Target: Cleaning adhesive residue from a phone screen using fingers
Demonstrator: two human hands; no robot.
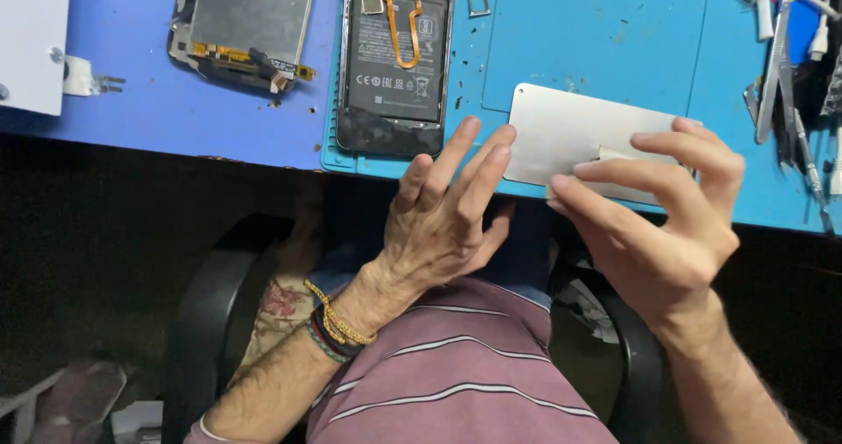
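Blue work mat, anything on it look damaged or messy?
Yes. The opened phone on the blue mat has a dark, cracked-looking bottom end, and small dark crumbs lie scattered beside its left edge. The silver panel looks intact.

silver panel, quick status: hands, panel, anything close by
Right hand grips silver panel at near edge. Left hand open beside it. Opened phone lies just left.
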